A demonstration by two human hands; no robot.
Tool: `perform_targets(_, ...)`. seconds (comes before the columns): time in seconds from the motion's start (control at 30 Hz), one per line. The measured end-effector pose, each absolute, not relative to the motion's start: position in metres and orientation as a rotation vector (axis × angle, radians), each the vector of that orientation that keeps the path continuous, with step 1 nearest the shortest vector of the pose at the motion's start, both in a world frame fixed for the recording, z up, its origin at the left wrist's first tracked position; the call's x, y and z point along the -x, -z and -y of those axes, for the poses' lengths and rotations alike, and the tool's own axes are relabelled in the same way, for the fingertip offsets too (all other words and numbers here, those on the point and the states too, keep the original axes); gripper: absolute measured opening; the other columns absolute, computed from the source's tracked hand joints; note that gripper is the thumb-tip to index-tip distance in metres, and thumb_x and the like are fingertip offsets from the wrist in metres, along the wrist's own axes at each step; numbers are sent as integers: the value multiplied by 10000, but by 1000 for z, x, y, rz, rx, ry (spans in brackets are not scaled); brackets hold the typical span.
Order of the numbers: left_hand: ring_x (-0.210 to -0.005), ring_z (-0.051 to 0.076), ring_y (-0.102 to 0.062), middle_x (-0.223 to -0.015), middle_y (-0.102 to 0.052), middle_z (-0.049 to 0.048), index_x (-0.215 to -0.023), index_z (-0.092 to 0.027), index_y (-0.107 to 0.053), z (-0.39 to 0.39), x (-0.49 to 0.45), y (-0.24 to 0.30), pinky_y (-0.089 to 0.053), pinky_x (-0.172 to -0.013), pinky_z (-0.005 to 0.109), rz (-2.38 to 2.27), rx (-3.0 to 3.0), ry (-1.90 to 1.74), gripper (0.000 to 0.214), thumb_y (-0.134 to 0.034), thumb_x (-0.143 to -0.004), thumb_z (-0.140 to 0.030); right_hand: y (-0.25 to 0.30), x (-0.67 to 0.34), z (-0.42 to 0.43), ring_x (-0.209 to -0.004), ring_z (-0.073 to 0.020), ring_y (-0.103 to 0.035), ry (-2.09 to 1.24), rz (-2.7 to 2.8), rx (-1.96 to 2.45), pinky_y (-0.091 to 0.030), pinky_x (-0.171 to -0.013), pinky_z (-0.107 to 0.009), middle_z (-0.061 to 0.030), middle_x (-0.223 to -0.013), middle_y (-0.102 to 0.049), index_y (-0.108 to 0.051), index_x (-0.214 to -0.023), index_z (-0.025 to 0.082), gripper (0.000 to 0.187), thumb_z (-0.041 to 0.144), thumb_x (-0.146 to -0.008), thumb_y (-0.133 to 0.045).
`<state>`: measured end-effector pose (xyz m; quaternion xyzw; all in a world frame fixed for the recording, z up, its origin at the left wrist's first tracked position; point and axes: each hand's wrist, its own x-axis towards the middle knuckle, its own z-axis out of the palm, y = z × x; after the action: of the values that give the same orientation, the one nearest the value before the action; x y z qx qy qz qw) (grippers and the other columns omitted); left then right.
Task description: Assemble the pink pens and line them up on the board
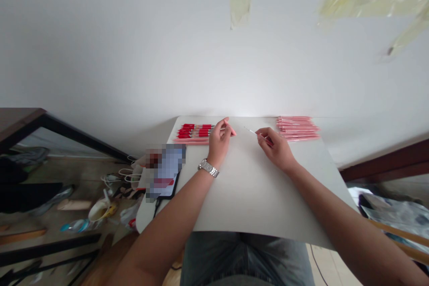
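Note:
My right hand (pixel 271 142) is closed on a thin pen refill (pixel 250 131), whose pale, narrow end points left toward my other hand. Fingers bent together, my left hand (pixel 221 138) seems to pinch something small and pinkish that I cannot make out. Just left of that hand lie several red pens (pixel 196 130) in a row, partly hidden behind it. Pink slender sticks (pixel 191 141) lie along the near side of those pens. Beyond my right hand rests a pile of similar pink sticks (pixel 297 128).
All this lies on a white table (pixel 254 196) against a white wall. A phone-like device (pixel 169 174), partly pixelated, sits at the left edge with a cable. Cluttered floor lies to the left, with a cup (pixel 99 210) and a bottle (pixel 75 225).

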<state>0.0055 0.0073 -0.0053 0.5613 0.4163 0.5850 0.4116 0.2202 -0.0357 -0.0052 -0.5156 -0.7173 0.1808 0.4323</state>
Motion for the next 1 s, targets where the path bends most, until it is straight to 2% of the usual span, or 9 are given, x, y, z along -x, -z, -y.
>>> perform_targets(0.07,-746,131,-682,-861,-686,14,-1309,-214,-569,-6,-4,5,-580,-771,279,-1061,-1497,-1462,383,-635,-980,-400,6,-220,36,-697,-144,-593,-450,1783,1285,-479,-667,-265,-31,-907,-680,-640,-1105,238,208,396,-1019,-536)
perform_targets(0.1,-728,125,-677,-869,-682,10,-1320,-227,-548,-5,-4,5,-573,-755,271,-1068,-1538,-1460,378,-627,-986,-385,6,-220,36,-698,-142,-591,-452,1782,1284,-477,-666,-263,-30,-906,-677,-640,-1108,238,207,394,-1019,-537)
perform_targets(0.27,-774,127,-673,-896,-677,21,-1149,-232,-619,-4,-3,4,-560,-783,261,-1164,-1770,-1423,166,-582,-1006,-308,6,-219,36,-694,-138,-583,-459,1774,1289,-475,-667,-261,-28,-900,-673,-640,-1109,236,206,392,-1019,-540)
perform_targets(0.37,-796,133,-670,-989,-683,45,-1149,-228,-660,-3,-2,5,-572,-767,263,-1271,-1901,-1409,187,-615,-968,-224,6,-219,36,-682,-141,-582,-463,1768,1291,-481,-660,-265,-33,-902,-679,-640,-1109,236,217,403,-1018,-537)
perform_targets(0.53,-702,90,-642,-1118,-636,65,-1161,-205,-695,-3,-1,8,-599,-746,262,-1302,-2027,-1286,278,-632,-906,-114,6,-219,36,-692,-144,-589,-465,1768,1287,-487,-664,-265,-32,-904,-677,-639,-1109,240,207,396,-1017,-540)
perform_targets(0.77,-754,121,-641,-1121,-649,57,-1147,-195,-720,-5,1,14,-596,-834,313,-1399,-2161,-1122,287,-654,-881,-109,6,-219,36,-687,-143,-590,-467,1780,1288,-484,-670,-268,-27,-908,-681,-637,-1105,240,187,374,-1016,-542)
perform_targets(1.0,-866,167,-651,-1066,-636,65,-965,-195,-741,-7,0,16,-570,-867,327,-1415,-2244,-1048,150,-661,-867,-113,5,-219,36,-694,-144,-595,-478,1777,1296,-487,-672,-269,-30,-910,-684,-638,-1101,237,198,388,-1015,-540)
